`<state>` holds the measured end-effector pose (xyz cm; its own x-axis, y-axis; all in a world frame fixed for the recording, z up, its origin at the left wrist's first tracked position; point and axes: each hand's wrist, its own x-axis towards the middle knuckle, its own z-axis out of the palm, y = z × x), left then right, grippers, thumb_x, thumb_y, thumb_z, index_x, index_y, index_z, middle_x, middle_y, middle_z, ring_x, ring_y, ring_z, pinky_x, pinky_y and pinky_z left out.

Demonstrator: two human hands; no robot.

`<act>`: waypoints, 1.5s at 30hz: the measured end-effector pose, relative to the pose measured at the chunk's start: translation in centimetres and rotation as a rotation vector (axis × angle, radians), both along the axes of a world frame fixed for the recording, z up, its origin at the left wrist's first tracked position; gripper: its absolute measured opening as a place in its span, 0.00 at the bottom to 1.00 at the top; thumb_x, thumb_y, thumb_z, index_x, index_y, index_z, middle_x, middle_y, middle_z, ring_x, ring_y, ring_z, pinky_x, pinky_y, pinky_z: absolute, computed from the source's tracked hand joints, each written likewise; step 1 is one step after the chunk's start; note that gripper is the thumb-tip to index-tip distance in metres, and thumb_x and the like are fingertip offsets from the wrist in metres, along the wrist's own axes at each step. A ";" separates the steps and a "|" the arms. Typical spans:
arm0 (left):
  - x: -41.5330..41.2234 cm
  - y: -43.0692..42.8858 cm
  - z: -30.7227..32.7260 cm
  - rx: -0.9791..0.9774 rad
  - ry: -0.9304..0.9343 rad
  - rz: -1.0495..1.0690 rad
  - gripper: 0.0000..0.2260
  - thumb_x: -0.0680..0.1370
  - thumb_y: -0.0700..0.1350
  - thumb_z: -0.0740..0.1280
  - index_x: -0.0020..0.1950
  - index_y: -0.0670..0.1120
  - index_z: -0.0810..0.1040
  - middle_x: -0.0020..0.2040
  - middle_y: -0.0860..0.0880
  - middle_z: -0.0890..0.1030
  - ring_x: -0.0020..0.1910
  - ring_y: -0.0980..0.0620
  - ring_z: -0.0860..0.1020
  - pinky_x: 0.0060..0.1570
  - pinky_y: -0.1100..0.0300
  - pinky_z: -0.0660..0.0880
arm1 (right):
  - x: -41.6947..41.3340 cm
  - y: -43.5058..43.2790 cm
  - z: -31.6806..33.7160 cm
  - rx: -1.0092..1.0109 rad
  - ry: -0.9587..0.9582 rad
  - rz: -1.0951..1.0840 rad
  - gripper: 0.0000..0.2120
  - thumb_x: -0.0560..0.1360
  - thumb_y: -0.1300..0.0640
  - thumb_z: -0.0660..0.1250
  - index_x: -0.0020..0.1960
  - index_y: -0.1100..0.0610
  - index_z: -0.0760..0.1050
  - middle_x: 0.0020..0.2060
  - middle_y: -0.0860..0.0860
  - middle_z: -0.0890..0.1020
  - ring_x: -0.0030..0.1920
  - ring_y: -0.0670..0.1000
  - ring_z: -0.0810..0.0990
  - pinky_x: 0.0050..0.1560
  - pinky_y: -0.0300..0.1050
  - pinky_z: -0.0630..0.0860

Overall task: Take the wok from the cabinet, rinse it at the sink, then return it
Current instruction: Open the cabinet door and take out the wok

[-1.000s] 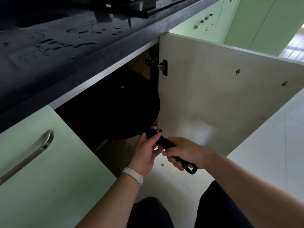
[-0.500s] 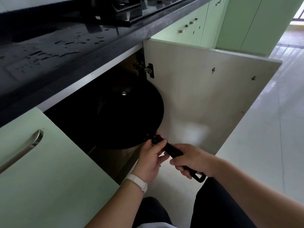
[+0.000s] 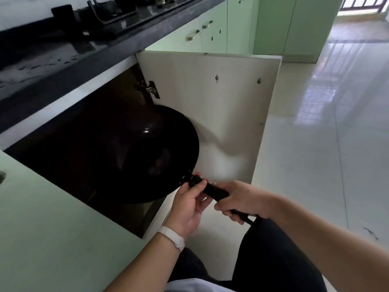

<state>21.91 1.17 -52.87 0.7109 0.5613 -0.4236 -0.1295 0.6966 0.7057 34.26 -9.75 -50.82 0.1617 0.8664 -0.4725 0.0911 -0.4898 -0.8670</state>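
Note:
A black wok [image 3: 147, 157] is tilted on its side in the mouth of the open cabinet [image 3: 69, 148], its bowl partly out past the frame. Its long black handle [image 3: 214, 191] points toward me. My left hand [image 3: 189, 205], with a white wristband, grips the handle close to the bowl. My right hand [image 3: 242, 201] is closed around the handle farther back, near its end loop. The wok's left part merges with the dark cabinet interior.
The cabinet door [image 3: 210, 114] stands open to the right of the wok. A dark wet countertop [image 3: 63, 66] with a stove overhangs above. A green closed door [image 3: 42, 228] is at the left. Glossy white floor [image 3: 315, 144] stretches right. My knees are below.
The wok has come farther out of the cabinet toward me and the right, both hands still on its handle. My view has pulled back and risen.

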 end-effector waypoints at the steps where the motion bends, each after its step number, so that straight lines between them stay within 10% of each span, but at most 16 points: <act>1: 0.2 -0.4 0.0 -0.005 -0.004 0.010 0.13 0.78 0.33 0.66 0.61 0.42 0.74 0.41 0.46 0.82 0.39 0.51 0.84 0.35 0.61 0.81 | 0.3 -0.4 0.0 0.003 -0.002 0.003 0.11 0.75 0.63 0.67 0.57 0.59 0.76 0.28 0.52 0.76 0.25 0.51 0.73 0.26 0.43 0.73; 14: 0.4 -3.9 4.6 -0.093 0.000 -0.046 0.12 0.79 0.34 0.64 0.62 0.43 0.74 0.46 0.45 0.81 0.46 0.49 0.83 0.43 0.58 0.82 | 0.3 -4.9 5.1 -0.052 0.036 -0.044 0.09 0.75 0.65 0.67 0.44 0.52 0.74 0.27 0.53 0.76 0.25 0.53 0.72 0.27 0.45 0.72; 32: -0.6 -8.9 25.5 -0.393 0.090 -0.213 0.12 0.77 0.33 0.65 0.60 0.43 0.74 0.45 0.45 0.81 0.48 0.47 0.83 0.47 0.53 0.82 | -2.2 -11.2 27.1 -0.305 0.151 -0.189 0.10 0.74 0.64 0.66 0.54 0.63 0.72 0.30 0.58 0.76 0.29 0.56 0.74 0.27 0.43 0.73; 45: 5.5 -10.8 39.0 -0.218 0.155 -0.368 0.11 0.79 0.33 0.64 0.60 0.44 0.75 0.45 0.45 0.79 0.46 0.48 0.83 0.49 0.53 0.82 | 0.7 -14.6 39.7 -0.166 0.299 -0.426 0.13 0.76 0.69 0.65 0.59 0.60 0.75 0.28 0.55 0.74 0.22 0.53 0.71 0.22 0.41 0.71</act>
<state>27.37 -9.61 -13.88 0.7653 0.1696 -0.6209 0.2498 0.8108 0.5293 34.96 -24.31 -11.13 0.3199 0.6634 -0.6765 -0.3842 -0.5618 -0.7326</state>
